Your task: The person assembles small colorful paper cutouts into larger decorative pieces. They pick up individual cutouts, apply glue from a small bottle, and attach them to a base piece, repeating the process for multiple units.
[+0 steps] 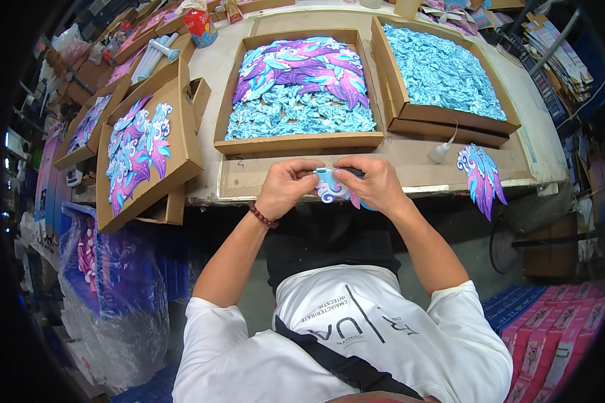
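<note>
- Through my head view, the left hand (290,186) had its grip pinched on the left edge of a small pale-blue, swirl-edged piece (327,186).
- My right hand (372,180) pinched the piece's right side, partly hiding it; two-sided holding probably kept something so small steady.
- The piece sat above the bench's (228,185) near edge, between the hands, likely for a close look.
- On the far side, the middle box (299,142) and right box (444,121) faced me, presumably for easy reach.
- The left box (160,195) sat tilted, perhaps to show its purple-and-blue pieces (134,158).
- The nozzled bottle (439,153) and a loose winged piece (480,176) lay near on the right, seemingly within arm's range.
</note>
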`<state>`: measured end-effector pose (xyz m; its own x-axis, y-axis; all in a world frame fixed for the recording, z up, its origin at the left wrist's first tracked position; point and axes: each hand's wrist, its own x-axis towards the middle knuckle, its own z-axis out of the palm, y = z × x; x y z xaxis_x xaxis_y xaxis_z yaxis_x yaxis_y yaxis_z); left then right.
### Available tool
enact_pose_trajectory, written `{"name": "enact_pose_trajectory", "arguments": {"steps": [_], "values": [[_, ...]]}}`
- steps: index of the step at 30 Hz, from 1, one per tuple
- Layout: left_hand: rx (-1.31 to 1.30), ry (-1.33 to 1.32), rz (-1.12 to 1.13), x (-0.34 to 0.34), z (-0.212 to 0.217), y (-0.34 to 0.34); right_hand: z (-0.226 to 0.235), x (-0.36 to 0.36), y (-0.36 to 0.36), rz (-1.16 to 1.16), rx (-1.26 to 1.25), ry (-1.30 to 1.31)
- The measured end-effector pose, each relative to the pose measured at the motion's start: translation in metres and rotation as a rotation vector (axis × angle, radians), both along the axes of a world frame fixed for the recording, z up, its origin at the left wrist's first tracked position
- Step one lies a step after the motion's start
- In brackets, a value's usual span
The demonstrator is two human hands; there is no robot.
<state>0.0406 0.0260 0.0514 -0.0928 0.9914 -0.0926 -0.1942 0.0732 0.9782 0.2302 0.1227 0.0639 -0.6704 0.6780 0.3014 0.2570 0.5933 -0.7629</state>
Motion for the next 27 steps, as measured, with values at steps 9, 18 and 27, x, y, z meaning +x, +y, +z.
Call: {"name": "enact_pose_trajectory", "arguments": {"steps": [9, 18, 27], "values": [[0.004, 0.082, -0.021, 0.005, -0.003, 0.001, -0.001, -0.006, -0.003, 0.042, -0.039, -0.071], [-0.008, 0.184, 0.017, 0.009, -0.007, 0.001, -0.005, -0.007, -0.002, 0.033, 0.074, -0.105], [0.041, 0.322, 0.050, 0.011, -0.021, 0.002, -0.014, -0.013, -0.014, -0.107, -0.021, -0.125]]}}
